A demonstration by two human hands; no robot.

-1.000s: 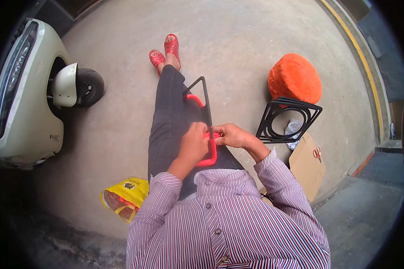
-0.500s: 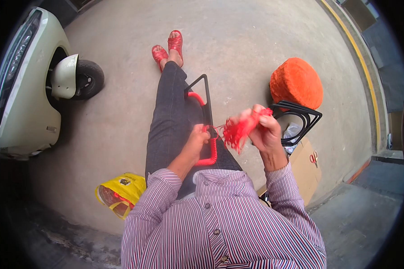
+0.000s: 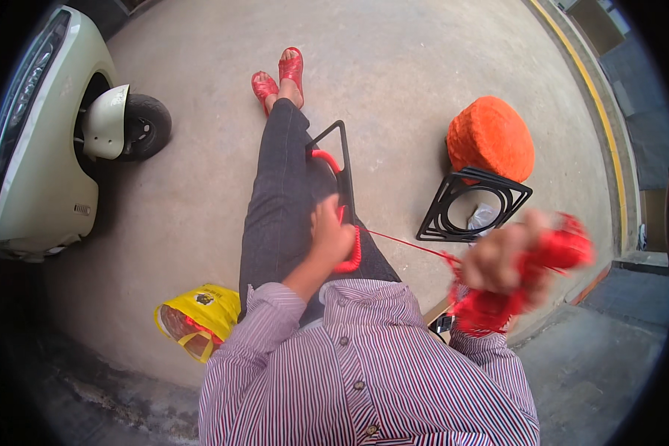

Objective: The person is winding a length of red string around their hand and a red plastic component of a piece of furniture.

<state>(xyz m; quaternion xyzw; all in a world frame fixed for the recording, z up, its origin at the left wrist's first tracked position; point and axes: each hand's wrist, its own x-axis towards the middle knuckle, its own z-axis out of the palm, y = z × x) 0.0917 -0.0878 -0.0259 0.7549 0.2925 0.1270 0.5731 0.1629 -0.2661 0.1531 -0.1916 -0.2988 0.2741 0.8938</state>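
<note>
I sit on the concrete ground with my legs stretched out, dark trousers and red sandals [image 3: 281, 74]. A black metal frame [image 3: 340, 165], partly wrapped in red cord, lies on my lap. My left hand [image 3: 330, 236] grips the wrapped lower part of the frame. My right hand [image 3: 507, 260], blurred, is pulled out to the right and holds a bundle of red cord [image 3: 531, 279]. A thin red strand [image 3: 409, 247] runs taut from the frame to that bundle.
A second black frame [image 3: 470, 206] with a round ring lies on the ground at right, a white bag inside it. Behind it sits an orange fuzzy cushion [image 3: 490, 137]. A yellow bag [image 3: 197, 316] lies at my left hip. A pale scooter [image 3: 59, 141] stands at left.
My right hand has left the frame and swung out to the right, drawing the red cord bundle and a strand taut. My left hand has stayed on the frame.
</note>
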